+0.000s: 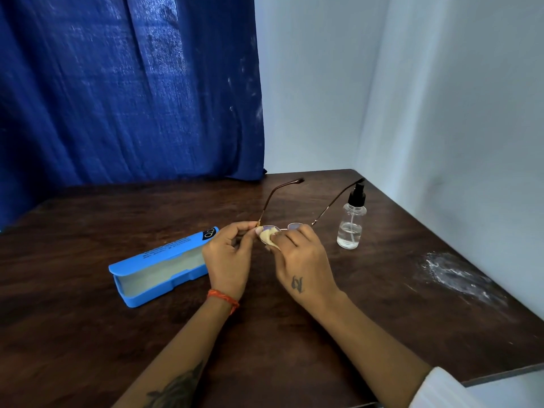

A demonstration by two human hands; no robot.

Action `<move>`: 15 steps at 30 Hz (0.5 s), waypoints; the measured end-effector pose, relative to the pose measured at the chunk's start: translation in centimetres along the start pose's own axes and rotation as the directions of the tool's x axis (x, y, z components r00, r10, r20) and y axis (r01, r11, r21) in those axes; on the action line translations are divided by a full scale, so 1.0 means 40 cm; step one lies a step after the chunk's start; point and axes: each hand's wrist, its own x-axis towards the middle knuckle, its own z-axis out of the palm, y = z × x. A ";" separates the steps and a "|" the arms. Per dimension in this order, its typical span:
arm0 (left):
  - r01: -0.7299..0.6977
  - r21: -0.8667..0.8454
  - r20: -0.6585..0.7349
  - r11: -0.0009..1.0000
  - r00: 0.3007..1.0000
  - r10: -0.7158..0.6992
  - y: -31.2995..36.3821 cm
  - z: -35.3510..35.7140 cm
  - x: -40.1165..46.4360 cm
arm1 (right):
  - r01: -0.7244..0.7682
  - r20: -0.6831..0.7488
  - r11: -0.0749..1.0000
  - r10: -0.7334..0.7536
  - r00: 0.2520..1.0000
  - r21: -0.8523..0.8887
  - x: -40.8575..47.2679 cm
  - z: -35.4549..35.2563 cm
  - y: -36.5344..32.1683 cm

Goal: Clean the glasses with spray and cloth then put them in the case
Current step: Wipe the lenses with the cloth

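Above the dark wooden table point(294, 334), our left hand point(228, 260) pinches the thin metal-framed glasses point(290, 226) while our right hand point(303, 260) presses the cream cloth point(268, 235) on the lens, the open blue case point(159, 267) lengthwise just left.

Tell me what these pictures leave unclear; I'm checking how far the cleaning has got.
Head view only:
- Glasses lenses: mostly covered by the cloth and right hand; cleanliness unreadable.
- Left hand fingers: their curl hides the grip on the frame.
- Case print: too small.
- Spray bottle nozzle: too small.
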 end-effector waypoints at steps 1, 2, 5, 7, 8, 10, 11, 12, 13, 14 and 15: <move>-0.010 0.015 -0.009 1.000 1.000 0.010 0.001 -0.001 0.000 | 0.001 -0.008 1.000 -0.001 1.000 0.028 -0.001 0.002 0.003; -0.017 0.028 -0.018 0.999 1.000 0.018 0.002 -0.003 0.001 | 0.000 -0.012 0.997 0.001 1.000 0.077 -0.002 0.004 0.006; 0.001 0.017 -0.041 1.000 0.999 0.000 0.002 -0.010 0.007 | 0.009 -0.040 0.964 0.002 0.999 0.265 -0.006 0.006 0.012; 0.010 0.012 -0.048 1.000 0.999 -0.009 0.002 -0.013 0.011 | -0.048 -0.071 0.905 0.086 0.994 0.423 -0.001 -0.001 0.008; 0.010 0.011 -0.052 1.000 0.999 -0.010 0.001 -0.012 0.013 | -0.110 -0.084 0.851 0.178 0.981 0.514 0.004 -0.007 0.006; 0.021 0.000 -0.061 1.000 0.998 -0.021 0.000 -0.011 0.014 | -0.226 -0.109 0.728 0.382 0.918 0.648 0.014 -0.014 0.013; 0.032 -0.015 -0.061 0.999 0.998 -0.033 0.001 -0.010 0.013 | -0.263 -0.137 0.708 0.454 0.881 0.655 0.018 -0.018 0.021; 0.037 -0.027 -0.057 0.999 0.998 -0.038 0.002 -0.009 0.012 | -0.287 -0.170 0.724 0.487 0.857 0.628 0.020 -0.019 0.030; 0.028 -0.026 -0.052 0.999 0.998 -0.030 0.004 -0.008 0.011 | -0.293 -0.195 0.756 0.482 0.854 0.585 0.020 -0.019 0.036; 0.008 -0.012 -0.049 1.000 0.999 -0.008 0.005 -0.006 0.010 | -0.284 -0.203 0.796 0.447 0.871 0.535 0.019 -0.018 0.036; -0.017 0.007 -0.047 1.000 0.999 0.018 0.006 -0.005 0.009 | -0.262 -0.190 0.838 0.390 0.901 0.478 0.018 -0.014 0.032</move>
